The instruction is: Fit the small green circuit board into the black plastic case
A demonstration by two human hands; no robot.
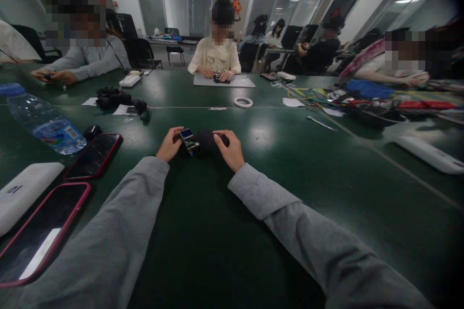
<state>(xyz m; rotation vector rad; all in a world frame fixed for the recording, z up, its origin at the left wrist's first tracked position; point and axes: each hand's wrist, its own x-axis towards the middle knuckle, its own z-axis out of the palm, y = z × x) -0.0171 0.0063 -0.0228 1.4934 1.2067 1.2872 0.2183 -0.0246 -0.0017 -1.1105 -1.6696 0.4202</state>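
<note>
My left hand (169, 145) has its fingers closed on the left edge of a small circuit board with a screen (194, 147). The little display faces up at the board's far end, and electronic parts show on the nearer half. Just right of the board is a dark, black case-like piece (206, 139), whose exact kind I cannot make out. Thumb and fingers of my right hand (231, 149) close round that piece's right end. Both things are low over the green table, close together; whether they touch each other is unclear.
On the left are a water bottle (54, 123), two red-edged phones (94, 157) and a white power bank (25, 193). Ahead lie black cables (112, 98) and a tape roll (243, 102). A wrench (321, 123) and tangled wires (308, 94) are right. Several people sit around.
</note>
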